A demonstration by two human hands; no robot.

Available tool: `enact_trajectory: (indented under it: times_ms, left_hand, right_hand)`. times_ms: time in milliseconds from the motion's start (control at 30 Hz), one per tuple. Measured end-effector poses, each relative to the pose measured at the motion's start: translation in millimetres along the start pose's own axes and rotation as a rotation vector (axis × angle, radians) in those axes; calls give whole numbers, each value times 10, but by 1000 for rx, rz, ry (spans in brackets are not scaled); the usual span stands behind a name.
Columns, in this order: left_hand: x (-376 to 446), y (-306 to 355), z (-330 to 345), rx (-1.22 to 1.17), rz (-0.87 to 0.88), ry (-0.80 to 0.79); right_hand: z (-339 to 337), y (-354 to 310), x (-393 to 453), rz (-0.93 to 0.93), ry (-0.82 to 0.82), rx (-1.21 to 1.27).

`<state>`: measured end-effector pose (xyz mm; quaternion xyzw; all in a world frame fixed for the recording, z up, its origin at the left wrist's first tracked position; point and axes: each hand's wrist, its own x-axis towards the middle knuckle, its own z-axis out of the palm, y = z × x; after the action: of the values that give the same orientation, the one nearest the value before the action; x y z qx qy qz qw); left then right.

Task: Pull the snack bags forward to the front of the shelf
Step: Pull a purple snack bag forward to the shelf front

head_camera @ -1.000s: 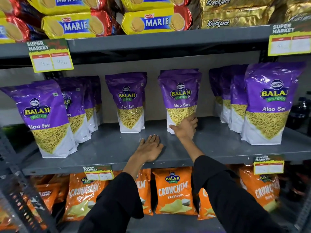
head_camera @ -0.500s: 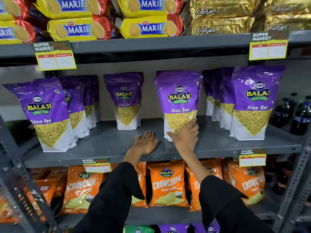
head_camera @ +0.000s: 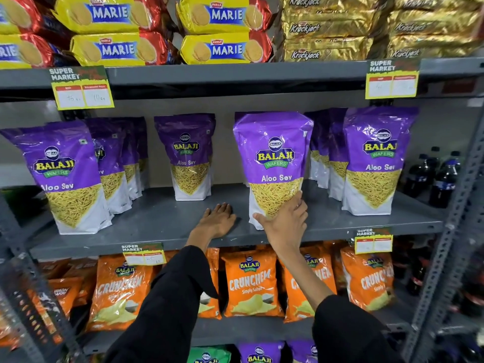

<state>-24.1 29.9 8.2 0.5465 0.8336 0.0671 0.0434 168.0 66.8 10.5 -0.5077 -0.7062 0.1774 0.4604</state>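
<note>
Purple Balaji Aloo Sev bags stand on the grey middle shelf [head_camera: 162, 226]. My right hand [head_camera: 284, 221] grips the lower front of one upright bag [head_camera: 273, 158], which stands near the shelf's front edge. My left hand [head_camera: 217, 220] lies flat, palm down, on the bare shelf just left of that bag, holding nothing. Another single bag [head_camera: 187, 155] stands far back, left of centre. A row of bags at the left has its front bag [head_camera: 62, 174] near the edge. Another row at the right has its front bag [head_camera: 377, 158] forward too.
Marie biscuit packs [head_camera: 225, 48] and gold Krackjack packs [head_camera: 327, 30] fill the shelf above. Orange Crunchem bags [head_camera: 251, 284] fill the shelf below. Dark soda bottles [head_camera: 442, 179] stand at the far right, behind a perforated upright [head_camera: 455, 231]. Yellow price tags [head_camera: 82, 94] hang from shelf edges.
My right hand has drawn the held bag from the back of the shelf toward the front edge. My left hand has stayed flat on the shelf.
</note>
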Motion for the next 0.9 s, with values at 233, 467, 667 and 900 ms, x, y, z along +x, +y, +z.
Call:
enact_trajectory:
  times_ms: [233,467,667,900]
  left_hand:
    - [-48,-8,-143,-140,56,6]
    - [-79,-13,-36,-2,86,50]
    - [-123,30,-39,54,98,57]
    - [-118,21,-36,15,87,51]
  right_hand:
    - [-43,68,-27,-25,11,17]
    - [-92,202,-32,-66,33,178]
    - [-81,234,-42,-71,6,227]
    - [-5,248,-11,-64,17,205]
